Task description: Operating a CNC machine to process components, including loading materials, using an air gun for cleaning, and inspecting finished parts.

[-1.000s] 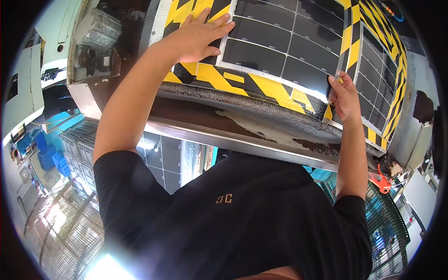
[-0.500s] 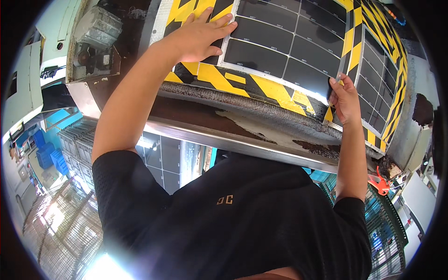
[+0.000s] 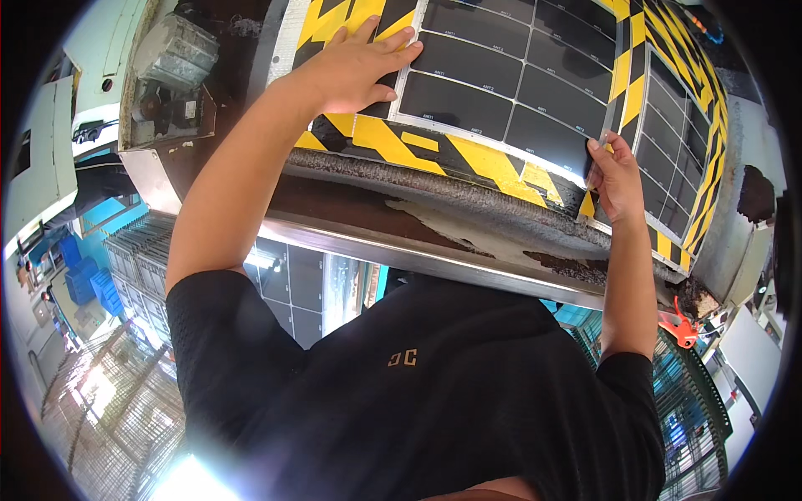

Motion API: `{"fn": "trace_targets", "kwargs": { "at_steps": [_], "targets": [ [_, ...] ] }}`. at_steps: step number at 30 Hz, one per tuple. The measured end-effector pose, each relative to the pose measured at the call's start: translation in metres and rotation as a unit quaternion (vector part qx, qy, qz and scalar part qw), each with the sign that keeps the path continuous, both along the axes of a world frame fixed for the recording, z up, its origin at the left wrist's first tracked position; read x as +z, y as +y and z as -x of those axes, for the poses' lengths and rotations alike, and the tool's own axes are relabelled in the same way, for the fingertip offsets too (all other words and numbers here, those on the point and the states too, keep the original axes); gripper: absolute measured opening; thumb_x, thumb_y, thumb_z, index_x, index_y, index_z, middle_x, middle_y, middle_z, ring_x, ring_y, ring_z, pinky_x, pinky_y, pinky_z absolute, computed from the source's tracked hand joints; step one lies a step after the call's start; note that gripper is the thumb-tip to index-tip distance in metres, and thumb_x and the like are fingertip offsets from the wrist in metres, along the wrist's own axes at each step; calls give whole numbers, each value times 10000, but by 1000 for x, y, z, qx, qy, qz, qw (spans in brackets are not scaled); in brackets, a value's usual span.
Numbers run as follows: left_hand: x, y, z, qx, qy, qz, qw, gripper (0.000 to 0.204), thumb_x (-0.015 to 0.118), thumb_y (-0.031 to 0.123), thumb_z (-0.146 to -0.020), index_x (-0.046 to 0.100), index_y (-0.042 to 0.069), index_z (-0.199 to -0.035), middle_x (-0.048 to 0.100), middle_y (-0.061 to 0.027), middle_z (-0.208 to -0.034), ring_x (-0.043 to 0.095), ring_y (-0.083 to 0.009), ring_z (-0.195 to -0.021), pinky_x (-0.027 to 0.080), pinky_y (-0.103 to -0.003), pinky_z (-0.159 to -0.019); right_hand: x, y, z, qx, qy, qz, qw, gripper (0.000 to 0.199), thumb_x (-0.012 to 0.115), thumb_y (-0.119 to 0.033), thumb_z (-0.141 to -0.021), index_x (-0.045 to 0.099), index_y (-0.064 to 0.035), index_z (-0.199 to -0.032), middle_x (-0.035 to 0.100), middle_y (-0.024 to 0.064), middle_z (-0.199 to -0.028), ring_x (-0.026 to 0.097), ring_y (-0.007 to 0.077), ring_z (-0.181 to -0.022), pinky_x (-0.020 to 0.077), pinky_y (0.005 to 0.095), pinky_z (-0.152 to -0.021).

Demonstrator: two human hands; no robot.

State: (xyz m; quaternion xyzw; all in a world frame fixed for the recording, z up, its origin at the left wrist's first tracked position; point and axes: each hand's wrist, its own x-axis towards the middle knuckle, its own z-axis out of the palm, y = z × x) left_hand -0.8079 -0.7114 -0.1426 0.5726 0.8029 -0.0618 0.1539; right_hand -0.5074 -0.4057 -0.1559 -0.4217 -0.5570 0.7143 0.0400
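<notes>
A sheet printed with rows of black rectangles divided by pale lines [image 3: 468, 102] lies on a work surface edged with yellow-and-black striped tape [image 3: 401, 149]. My left hand [image 3: 361, 68] rests flat with its fingers spread, the fingertips reaching the sheet's left edge and the palm over the striped tape. At the sheet's near right corner, my right hand [image 3: 618, 177] pinches the clear edge between thumb and fingers. To the right of that hand lies a second sheet with black rectangles [image 3: 664, 150], also framed by striped tape.
A metal rail [image 3: 418, 257] runs along the machine's near side, in front of my body. At the far left sits a grey metal block [image 3: 177, 52]. Wire racks [image 3: 109, 401] stand lower left, with blue bins [image 3: 82, 280] beyond. An orange-red handle [image 3: 683, 330] is at the right.
The sheet and my right hand have shifted very slightly left. My left hand stays nearly in place, still flat at the sheet's edge.
</notes>
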Motion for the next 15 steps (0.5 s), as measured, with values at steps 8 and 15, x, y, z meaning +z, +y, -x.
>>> {"fn": "trace_targets", "kwargs": {
  "at_steps": [8,15],
  "targets": [
    [0,1,0,-3,14,1,1000,695,634,312,-943,306,249,-1553,208,37,-1644,147,-373,-1509,186,-586,-1209,-2,1,-1,0,5,1,1000,253,721,-133,-921,560,-90,-1111,641,-28,-741,561,43,-578,387,207,-495],
    [6,3,-3,-2,13,9,1000,705,656,291,-927,325,229,-1547,219,26,-1641,174,-376,-1502,229,-565,-1200,-2,-2,1,-10,-5,-8,1000,255,722,-135,-920,560,-87,-1111,645,-25,-744,565,46,-580,387,207,-488]
  ]
}}
